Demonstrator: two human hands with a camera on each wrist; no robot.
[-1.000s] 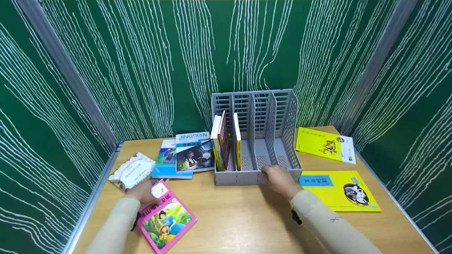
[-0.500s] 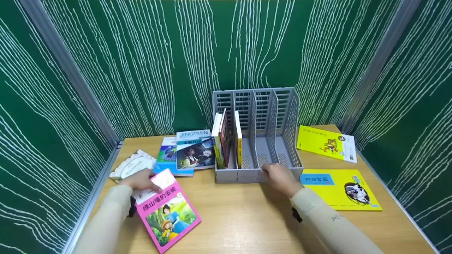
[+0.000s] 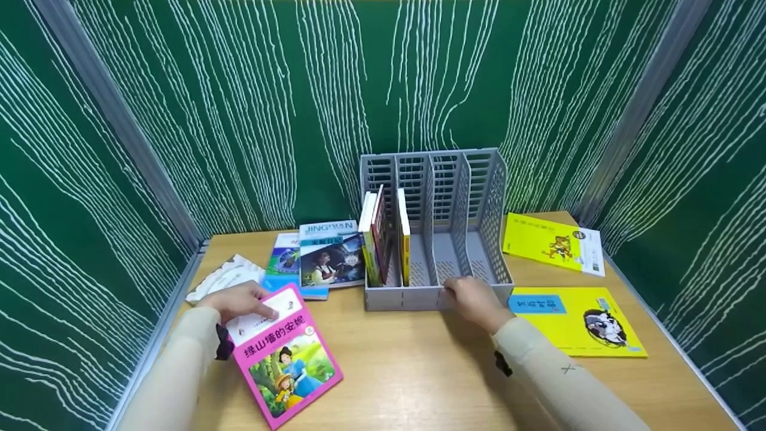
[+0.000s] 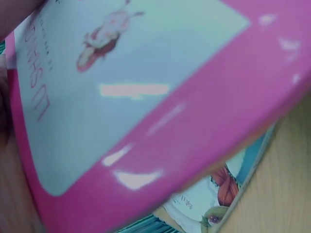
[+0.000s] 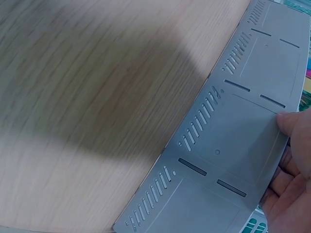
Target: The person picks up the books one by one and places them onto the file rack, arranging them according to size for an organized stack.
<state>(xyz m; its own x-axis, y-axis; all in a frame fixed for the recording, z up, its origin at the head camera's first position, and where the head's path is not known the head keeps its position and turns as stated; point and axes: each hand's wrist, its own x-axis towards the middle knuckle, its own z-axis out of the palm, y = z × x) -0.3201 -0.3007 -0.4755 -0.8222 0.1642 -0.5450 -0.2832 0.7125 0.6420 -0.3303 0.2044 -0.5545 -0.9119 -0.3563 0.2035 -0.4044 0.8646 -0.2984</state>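
My left hand (image 3: 239, 302) grips a pink-bordered book (image 3: 290, 353) by its upper edge, thumb on the cover. The book is tilted, and its glossy cover fills most of the left wrist view. Under and behind that hand lies a white, wavy-edged book (image 3: 230, 276), partly hidden. My right hand (image 3: 476, 302) holds the front lip of a grey file rack (image 3: 413, 301), thumb on the outer face and fingers curled over the edge, as the right wrist view shows. Several books (image 3: 371, 239) stand upright in the rack's two left compartments.
Left of the rack, a book with a dark photo cover (image 3: 332, 263) overlaps a blue book (image 3: 281, 284). To its right lie a smaller yellow book (image 3: 547, 242) and a larger yellow book (image 3: 574, 335). Green walls enclose the wooden table (image 3: 407, 371).
The left hand has drawn the pink book slightly up and right, away from the white book, showing more of its cover. My right hand keeps its place on the rack.
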